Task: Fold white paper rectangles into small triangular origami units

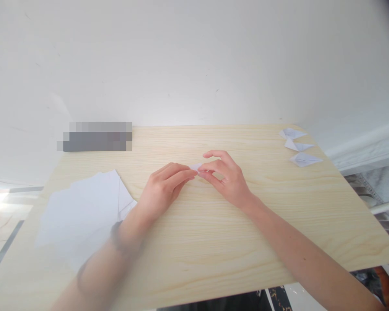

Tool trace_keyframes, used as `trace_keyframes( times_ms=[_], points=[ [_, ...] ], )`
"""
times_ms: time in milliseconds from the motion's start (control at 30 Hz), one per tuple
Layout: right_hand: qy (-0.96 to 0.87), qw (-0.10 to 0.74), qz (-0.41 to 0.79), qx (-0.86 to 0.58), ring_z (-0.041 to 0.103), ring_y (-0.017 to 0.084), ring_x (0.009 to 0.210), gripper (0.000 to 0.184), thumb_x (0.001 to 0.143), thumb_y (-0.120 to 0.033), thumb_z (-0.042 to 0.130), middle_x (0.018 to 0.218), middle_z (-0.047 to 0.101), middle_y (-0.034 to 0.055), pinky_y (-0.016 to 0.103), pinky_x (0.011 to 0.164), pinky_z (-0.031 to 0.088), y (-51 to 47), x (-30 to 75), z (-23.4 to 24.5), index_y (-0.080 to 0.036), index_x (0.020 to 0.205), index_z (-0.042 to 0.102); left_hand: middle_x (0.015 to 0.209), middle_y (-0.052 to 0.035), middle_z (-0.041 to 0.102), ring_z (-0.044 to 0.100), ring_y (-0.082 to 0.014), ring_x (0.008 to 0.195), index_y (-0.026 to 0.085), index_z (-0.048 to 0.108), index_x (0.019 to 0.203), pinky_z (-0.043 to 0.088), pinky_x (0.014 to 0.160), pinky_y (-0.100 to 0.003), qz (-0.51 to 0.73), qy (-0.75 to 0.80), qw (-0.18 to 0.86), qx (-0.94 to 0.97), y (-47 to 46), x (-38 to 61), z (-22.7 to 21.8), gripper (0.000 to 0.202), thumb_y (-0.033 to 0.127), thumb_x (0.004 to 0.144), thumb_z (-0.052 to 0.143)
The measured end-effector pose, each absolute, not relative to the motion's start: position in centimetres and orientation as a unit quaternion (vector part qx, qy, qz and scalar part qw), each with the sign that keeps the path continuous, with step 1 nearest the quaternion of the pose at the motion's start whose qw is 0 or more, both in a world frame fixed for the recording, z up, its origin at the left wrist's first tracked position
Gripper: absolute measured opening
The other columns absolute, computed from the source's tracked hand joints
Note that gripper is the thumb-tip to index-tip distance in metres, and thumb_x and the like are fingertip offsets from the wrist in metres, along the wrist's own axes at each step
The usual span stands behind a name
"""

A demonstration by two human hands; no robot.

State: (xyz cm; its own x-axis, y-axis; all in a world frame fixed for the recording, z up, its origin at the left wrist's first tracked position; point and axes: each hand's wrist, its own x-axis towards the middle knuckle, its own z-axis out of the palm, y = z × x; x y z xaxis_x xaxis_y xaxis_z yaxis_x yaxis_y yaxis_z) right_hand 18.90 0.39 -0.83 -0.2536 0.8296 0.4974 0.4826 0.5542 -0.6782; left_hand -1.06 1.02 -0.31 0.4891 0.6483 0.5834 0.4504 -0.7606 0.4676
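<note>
My left hand (164, 186) and my right hand (226, 176) meet over the middle of a light wooden table (214, 250). Between their fingertips is a small folded piece of white paper (196, 166), mostly hidden by the fingers. Both hands pinch it, the left from the left side and the right from the right, with the right index finger raised above it. The paper sits low, at or just above the table top.
A loose stack of white paper sheets (81, 211) lies at the table's left. Three folded white paper shapes (298, 147) sit at the far right corner. A dark blurred-out object (95, 137) rests at the back left against the white wall.
</note>
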Motion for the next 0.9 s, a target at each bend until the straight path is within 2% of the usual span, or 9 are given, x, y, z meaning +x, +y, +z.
trace_keyframes(
  times_ms=[167, 400, 533, 667, 800, 900],
  points=[
    [-0.77, 0.428, 0.198, -0.43, 0.059, 0.016, 0.096, 0.011, 0.086, -0.022, 0.052, 0.109, 0.052, 0.0061, 0.028, 0.07, 0.054, 0.48, 18.84, -0.79, -0.022, 0.089, 0.063, 0.099, -0.0035, 0.064, 0.06, -0.0133, 0.088, 0.022, 0.06, 0.105, 0.049, 0.075, -0.025, 0.389, 0.319, 0.127, 0.855, 1.04, -1.04, -0.42, 0.027, 0.006, 0.083, 0.054],
    [-0.757, 0.454, 0.12, -0.455, 0.06, 0.017, 0.092, 0.012, 0.086, -0.02, 0.053, 0.106, 0.053, 0.0066, 0.032, 0.074, 0.053, 0.95, 19.44, -0.95, -0.023, 0.088, 0.064, 0.106, -0.0052, 0.053, 0.057, -0.0137, 0.093, 0.025, 0.052, 0.117, 0.05, 0.081, -0.029, 0.359, 0.41, 0.095, 0.833, 1.12, -0.56, -0.36, 0.036, 0.008, 0.086, 0.049],
    [-0.725, 0.474, 0.175, -0.468, 0.064, 0.015, 0.087, 0.015, 0.087, -0.021, 0.052, 0.11, 0.061, 0.0049, 0.031, 0.073, 0.055, 0.97, 19.53, -1.3, -0.024, 0.093, 0.065, 0.102, -0.0042, 0.056, 0.058, -0.014, 0.093, 0.024, 0.055, 0.112, 0.05, 0.079, -0.028, 0.368, 0.423, 0.073, 0.825, 1.18, -0.62, -0.28, 0.032, 0.008, 0.085, 0.05],
    [-0.731, 0.478, 0.176, -0.453, 0.065, 0.013, 0.078, 0.015, 0.086, -0.02, 0.053, 0.092, 0.07, 0.0008, 0.028, 0.07, 0.055, 0.85, 19.47, -1.17, -0.024, 0.095, 0.065, 0.109, -0.0048, 0.059, 0.061, -0.0132, 0.087, 0.023, 0.061, 0.104, 0.052, 0.071, -0.024, 0.374, 0.44, 0.065, 0.814, 1.22, -0.74, -0.17, 0.024, 0.011, 0.086, 0.052],
    [-0.772, 0.459, 0.123, -0.422, 0.065, 0.013, 0.083, 0.015, 0.086, -0.017, 0.052, 0.093, 0.069, 0.0017, 0.026, 0.072, 0.053, 0.86, 19.6, -0.82, -0.022, 0.093, 0.064, 0.124, -0.005, 0.056, 0.06, -0.0156, 0.099, 0.024, 0.056, 0.115, 0.051, 0.082, -0.028, 0.358, 0.451, 0.084, 0.813, 1.39, -1.16, -0.37, 0.031, 0.013, 0.087, 0.05],
    [-0.784, 0.456, 0.11, -0.406, 0.064, 0.013, 0.086, 0.015, 0.087, -0.016, 0.051, 0.095, 0.069, 0.0022, 0.027, 0.074, 0.053, 0.91, 19.67, -0.7, -0.023, 0.093, 0.063, 0.11, -0.004, 0.064, 0.061, -0.0161, 0.094, 0.023, 0.053, 0.119, 0.049, 0.083, -0.031, 0.339, 0.453, 0.079, 0.821, 1.59, -1.48, -0.51, 0.033, 0.015, 0.087, 0.052]
  ],
)
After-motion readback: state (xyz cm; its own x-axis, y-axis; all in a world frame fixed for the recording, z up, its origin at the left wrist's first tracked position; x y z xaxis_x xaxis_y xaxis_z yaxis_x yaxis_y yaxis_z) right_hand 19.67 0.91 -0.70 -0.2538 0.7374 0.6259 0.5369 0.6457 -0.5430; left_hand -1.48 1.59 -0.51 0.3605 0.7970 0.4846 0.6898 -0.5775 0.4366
